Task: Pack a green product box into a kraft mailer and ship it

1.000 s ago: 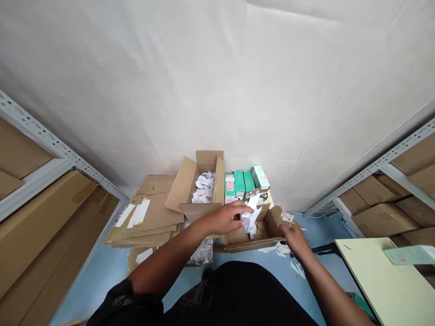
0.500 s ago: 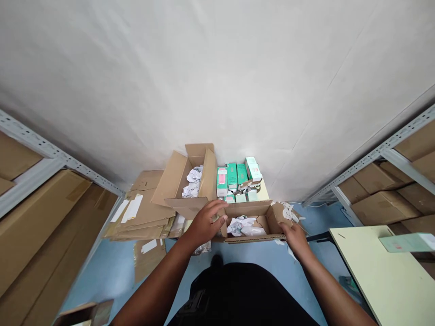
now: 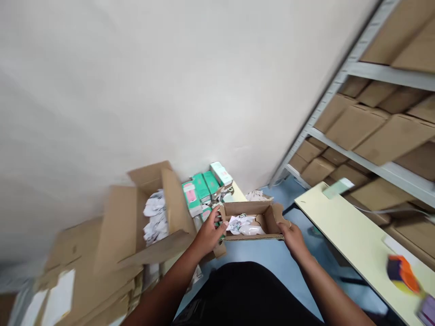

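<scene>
A small open cardboard box point(image 3: 268, 217) is held up in front of my body, its flaps folded out. My left hand point(image 3: 211, 233) grips its left end, thumb toward the inside. Around the right end flap my right hand point(image 3: 292, 237) is closed. Crumpled white paper point(image 3: 238, 223) and a clear plastic piece point(image 3: 252, 230) lie inside the box. Just beyond my left hand, several green and white cartons point(image 3: 204, 188) sit on a pale table.
To the left stands a large open carton point(image 3: 178, 203) filled with crumpled paper point(image 3: 156, 217), beside flattened cardboard point(image 3: 84, 285). At right, a cream table point(image 3: 343, 226) bears a pale green box point(image 3: 338, 187) and an orange roll point(image 3: 408, 274). Shelves point(image 3: 367, 158) of cartons line the right side.
My view has swung to the right, bringing more of the cream table and shelves into sight. The small box has moved along with both hands, away from the large carton.
</scene>
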Tool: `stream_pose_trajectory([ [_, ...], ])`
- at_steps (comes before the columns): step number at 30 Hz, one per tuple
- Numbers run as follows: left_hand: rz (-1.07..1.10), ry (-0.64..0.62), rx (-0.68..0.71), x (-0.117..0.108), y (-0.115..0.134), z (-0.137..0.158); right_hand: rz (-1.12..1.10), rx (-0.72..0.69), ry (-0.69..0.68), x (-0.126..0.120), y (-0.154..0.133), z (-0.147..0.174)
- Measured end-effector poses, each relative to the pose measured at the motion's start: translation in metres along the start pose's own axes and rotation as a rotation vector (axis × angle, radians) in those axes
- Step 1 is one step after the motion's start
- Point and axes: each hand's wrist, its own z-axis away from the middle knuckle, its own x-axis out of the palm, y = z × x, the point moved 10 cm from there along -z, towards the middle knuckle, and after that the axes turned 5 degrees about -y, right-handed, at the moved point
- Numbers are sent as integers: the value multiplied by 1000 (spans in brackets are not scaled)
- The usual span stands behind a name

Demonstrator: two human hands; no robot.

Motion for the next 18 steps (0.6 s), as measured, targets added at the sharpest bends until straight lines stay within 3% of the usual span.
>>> stream_pose_trajectory([
  [4,-16,-108,20,43,11,-38,-66,86,104,-37,25,6],
  [10,-69,-324,48,160,39,-105,-209,199,206,-115,96,-3],
  [14,-71,-362,78,250,63,-161,-266,247,272,-185,159,-24],
  [18,-134,-341,158,337,108,-208,-192,256,371,-275,223,-47],
])
